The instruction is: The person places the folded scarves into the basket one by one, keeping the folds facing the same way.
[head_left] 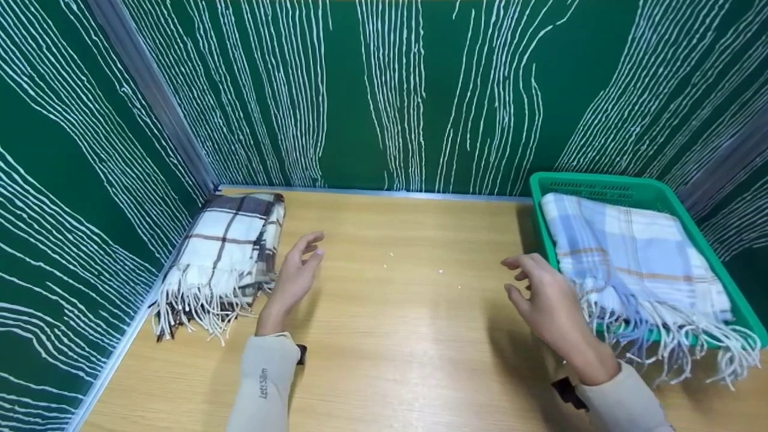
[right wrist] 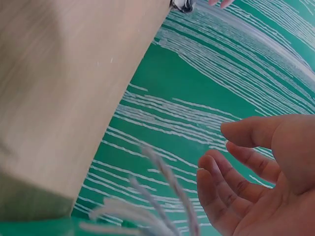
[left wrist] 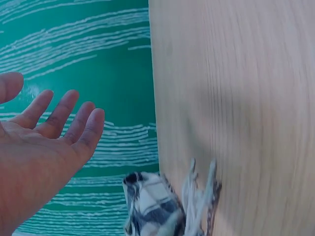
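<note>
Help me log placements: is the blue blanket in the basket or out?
In: the blue blanket lies inside the basket, though its fringe spills over the near side.

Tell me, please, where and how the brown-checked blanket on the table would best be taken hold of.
I'd grip the brown-checked blanket by its folded right edge, coming from the right, where the left hand is. It lies folded with the green wall close along its left, leaving little room there; the fringe at the near end is loose and would probably hold less securely.
</note>
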